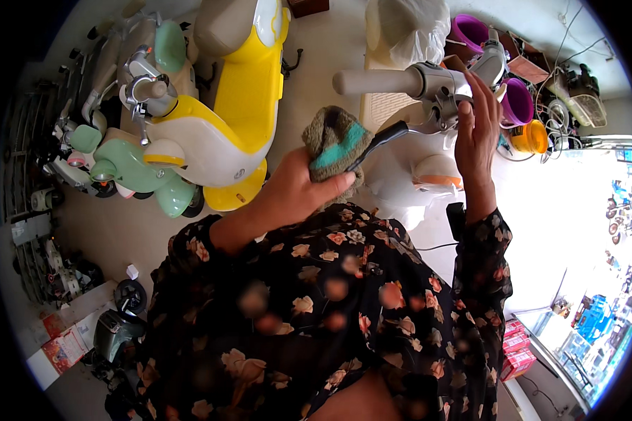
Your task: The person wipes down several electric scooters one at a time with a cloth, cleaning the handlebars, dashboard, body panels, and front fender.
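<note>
Lever (387, 137) points lower-left, axis diagonal; left hand (293, 186) pinches cloth (336, 140), apparently around tip; right hand (478, 133) spread.

On my feed: a black garment (309, 337), peach and cream flowers (303, 304) across it, matching sleeves (486, 245) beside it.

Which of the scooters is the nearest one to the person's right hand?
The off-white scooter, its handlebar at the right hand; the yellow-and-white scooter and mint-green scooter stand farther left.
</note>
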Demonstrator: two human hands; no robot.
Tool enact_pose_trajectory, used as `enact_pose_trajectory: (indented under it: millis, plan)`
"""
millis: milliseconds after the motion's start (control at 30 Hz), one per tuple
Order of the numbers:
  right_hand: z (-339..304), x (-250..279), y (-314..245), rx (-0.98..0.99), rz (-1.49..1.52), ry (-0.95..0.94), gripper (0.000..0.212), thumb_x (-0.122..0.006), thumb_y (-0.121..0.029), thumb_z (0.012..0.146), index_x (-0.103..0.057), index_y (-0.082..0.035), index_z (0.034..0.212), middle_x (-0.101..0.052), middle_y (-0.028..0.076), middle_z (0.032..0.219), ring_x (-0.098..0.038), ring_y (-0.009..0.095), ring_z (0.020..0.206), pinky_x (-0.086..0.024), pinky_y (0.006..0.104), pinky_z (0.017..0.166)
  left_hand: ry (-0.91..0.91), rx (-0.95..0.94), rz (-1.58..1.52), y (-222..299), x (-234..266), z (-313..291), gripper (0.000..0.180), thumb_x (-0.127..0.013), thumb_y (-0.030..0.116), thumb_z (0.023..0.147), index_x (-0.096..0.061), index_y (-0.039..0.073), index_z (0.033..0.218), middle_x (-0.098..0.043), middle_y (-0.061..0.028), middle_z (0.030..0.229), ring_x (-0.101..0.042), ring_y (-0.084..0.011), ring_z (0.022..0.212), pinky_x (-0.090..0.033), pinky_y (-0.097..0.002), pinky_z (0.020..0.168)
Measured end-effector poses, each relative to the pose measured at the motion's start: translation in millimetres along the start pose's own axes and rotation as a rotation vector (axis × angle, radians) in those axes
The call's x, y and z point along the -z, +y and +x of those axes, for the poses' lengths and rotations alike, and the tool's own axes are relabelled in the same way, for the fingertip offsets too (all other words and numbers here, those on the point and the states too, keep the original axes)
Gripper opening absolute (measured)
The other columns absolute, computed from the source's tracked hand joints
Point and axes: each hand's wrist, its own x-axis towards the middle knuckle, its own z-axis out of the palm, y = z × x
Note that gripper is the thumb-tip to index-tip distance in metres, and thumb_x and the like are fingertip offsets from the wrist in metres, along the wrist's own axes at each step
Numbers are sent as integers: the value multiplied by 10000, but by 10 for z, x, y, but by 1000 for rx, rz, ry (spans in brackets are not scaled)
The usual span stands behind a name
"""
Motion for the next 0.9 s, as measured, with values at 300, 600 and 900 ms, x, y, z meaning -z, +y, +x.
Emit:
enact_pose_trajectory:
  millis: [300, 600, 900]
  plan:
    - [-96, -213, 104, -66, 101, 15, 434, -460, -359, 1041, -615, -35, 1285, -586, 170, 1350, -476, 371, 1314, -373, 442, 1094, -348, 474, -553, 73, 74, 641, 284, -717, 223, 896, -642, 29, 1090, -672, -35, 916, -646, -112, 763, -542, -282, 612]
    - [-72, -233, 71, -33, 84, 44, 362, -510, -244, 1000, -615, -28, 1271, -596, 171, 1322, -511, 370, 1256, -393, 445, 1072, -373, 315, -418, -97, -406, 1410, 317, -715, 298, 906, -675, 71, 1124, -680, 1, 879, -623, -73, 685, -512, -231, 556]
    - [-64, -190, 46, -21, 87, 13, 360, -484, -236, 1022, -609, -25, 1285, -580, 174, 1353, -510, 353, 1277, -383, 429, 1082, -475, 510, -494, -37, 298, 614, 358, -731, 302, 903, -644, 44, 1136, -668, -19, 904, -647, -106, 743, -558, -269, 639]
